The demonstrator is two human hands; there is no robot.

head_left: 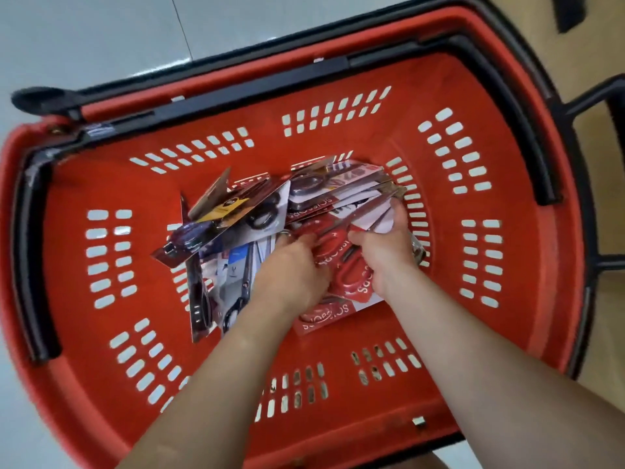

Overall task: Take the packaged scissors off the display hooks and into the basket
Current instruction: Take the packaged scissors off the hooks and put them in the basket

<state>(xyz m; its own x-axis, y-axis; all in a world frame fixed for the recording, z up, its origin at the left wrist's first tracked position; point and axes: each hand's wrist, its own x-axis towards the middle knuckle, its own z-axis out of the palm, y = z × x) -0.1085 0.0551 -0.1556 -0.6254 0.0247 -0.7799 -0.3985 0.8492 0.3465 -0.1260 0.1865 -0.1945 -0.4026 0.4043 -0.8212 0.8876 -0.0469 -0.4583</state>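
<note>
Down at mid-frame, the left hand (291, 265) and right hand (389, 255) both curl round a stack of packaged scissors (341, 275) lying inside the red basket (67, 248).

We are counting one red basket (422, 96) carrying two black handles (32, 265), lying along its rim at 9 o'clock and at 2 o'clock. We are counting two hands inside it, the left hand (291, 265) and the right hand (389, 255). The packaged scissors (270, 211) are overlapping, so we are not reaching a sure total: we are making out at least three red-carded packs (341, 296) at 5 o'clock of the pile, about four fanned packs (345, 191) at 1 o'clock, roughly three dark-carded packs (189, 238) at 10 o'clock and one white-and-blue pack (236, 262) at 7 o'clock.
</note>
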